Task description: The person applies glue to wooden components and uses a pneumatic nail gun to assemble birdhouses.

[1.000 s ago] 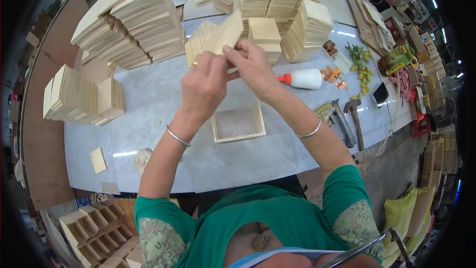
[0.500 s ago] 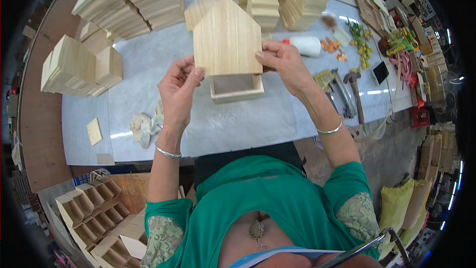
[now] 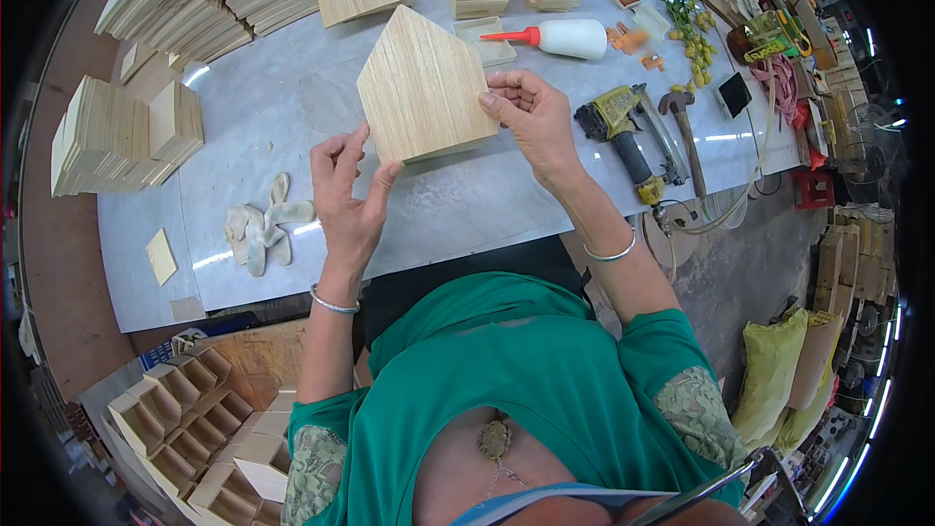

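A house-shaped wooden panel [image 3: 424,88] with a pointed top lies over a small wooden frame, now almost wholly hidden beneath it. My right hand [image 3: 534,122] pinches the panel's right edge, thumb on top and fingers curled behind. At the lower left corner, my left hand [image 3: 349,185] steadies the panel between its thumb and its fingers, which press the left side. Just beyond the panel lie a white glue bottle [image 3: 573,39] with a red nozzle and a shallow pale tray [image 3: 487,39].
Stacked wooden panels [image 3: 127,136] stand at left and along the back. A yellow-black nail gun [image 3: 623,136] and a hammer [image 3: 688,136] lie at right, near yellow fruit [image 3: 699,58]. Work gloves [image 3: 263,229] rest at left. Below the table are wooden boxes [image 3: 190,419].
The house-shaped panel has come down over the frame and tilted slightly, covering the frame's opening. Both hands moved with it. The view has shifted, uncovering the glue bottle and nail gun.
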The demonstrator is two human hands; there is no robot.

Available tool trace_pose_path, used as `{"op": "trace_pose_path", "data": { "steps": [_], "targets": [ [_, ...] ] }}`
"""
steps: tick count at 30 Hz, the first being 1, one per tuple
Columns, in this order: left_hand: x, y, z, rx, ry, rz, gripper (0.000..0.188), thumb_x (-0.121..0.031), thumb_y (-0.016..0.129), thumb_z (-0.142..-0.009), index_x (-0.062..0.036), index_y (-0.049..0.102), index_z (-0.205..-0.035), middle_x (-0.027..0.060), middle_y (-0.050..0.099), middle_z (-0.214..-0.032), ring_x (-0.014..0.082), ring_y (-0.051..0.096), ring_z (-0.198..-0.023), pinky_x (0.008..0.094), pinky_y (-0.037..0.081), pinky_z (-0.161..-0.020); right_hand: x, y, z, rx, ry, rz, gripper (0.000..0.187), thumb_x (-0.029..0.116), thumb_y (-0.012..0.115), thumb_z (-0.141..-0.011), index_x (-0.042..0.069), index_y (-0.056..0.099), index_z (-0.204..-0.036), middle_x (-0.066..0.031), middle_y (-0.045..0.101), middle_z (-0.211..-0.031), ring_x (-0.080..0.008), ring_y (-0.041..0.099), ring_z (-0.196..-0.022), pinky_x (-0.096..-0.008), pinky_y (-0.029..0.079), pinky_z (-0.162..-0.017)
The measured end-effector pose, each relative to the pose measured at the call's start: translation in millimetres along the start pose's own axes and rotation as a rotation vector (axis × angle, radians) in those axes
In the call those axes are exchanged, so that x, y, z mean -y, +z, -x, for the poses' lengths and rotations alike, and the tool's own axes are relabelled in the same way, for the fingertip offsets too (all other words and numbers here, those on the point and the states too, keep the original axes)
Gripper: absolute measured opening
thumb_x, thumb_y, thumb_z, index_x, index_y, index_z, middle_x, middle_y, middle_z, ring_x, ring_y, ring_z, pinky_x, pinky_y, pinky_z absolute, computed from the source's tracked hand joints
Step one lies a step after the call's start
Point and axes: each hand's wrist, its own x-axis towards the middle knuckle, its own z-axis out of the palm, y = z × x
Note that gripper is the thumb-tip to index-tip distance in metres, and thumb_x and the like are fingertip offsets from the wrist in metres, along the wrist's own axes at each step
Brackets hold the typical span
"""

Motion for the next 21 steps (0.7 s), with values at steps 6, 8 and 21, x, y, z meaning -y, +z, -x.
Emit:
{"op": "trace_pose_path", "data": {
  "steps": [6, 8, 21],
  "targets": [
    [10.3, 5.0, 4.8, 0.019, 0.070, -0.061, 0.051, -0.019, 0.077, -0.076, -0.0004, 0.060, -0.120, 0.0144, 0.050, -0.106, 0.0265, 0.052, -0.096, 0.0341, 0.046, -0.082, -14.1, 0.5, 1.4, -0.043, -0.036, 0.074, 0.021, 0.010, 0.069, -0.082, -0.002, 0.062, -0.097, -0.0034, 0.062, -0.082, -0.0089, 0.055, -0.075, -0.0239, 0.048, -0.071],
    [12.6, 6.3, 4.3, 0.020, 0.057, -0.059, 0.050, -0.019, 0.076, -0.077, -0.0003, 0.060, -0.120, 0.0146, 0.051, -0.107, 0.0264, 0.052, -0.096, 0.0342, 0.046, -0.082, -16.9, 1.6, 0.2, -0.052, -0.055, 0.096, 0.021, 0.011, 0.069, -0.081, -0.003, 0.063, -0.097, -0.0038, 0.062, -0.082, -0.0091, 0.056, -0.075, -0.0242, 0.049, -0.071],
    [21.6, 14.8, 5.9, -0.048, -0.015, 0.075, 0.033, -0.010, 0.069, -0.085, 0.0009, 0.062, -0.115, 0.0132, 0.059, -0.102, 0.0192, 0.061, -0.082, 0.0276, 0.052, -0.068, -15.8, -13.7, 15.6, -0.061, -0.283, 0.475, 0.019, 0.010, 0.066, -0.083, 0.001, 0.063, -0.100, -0.0086, 0.061, -0.083, -0.0150, 0.059, -0.070, -0.0266, 0.049, -0.064]
  ]
}}
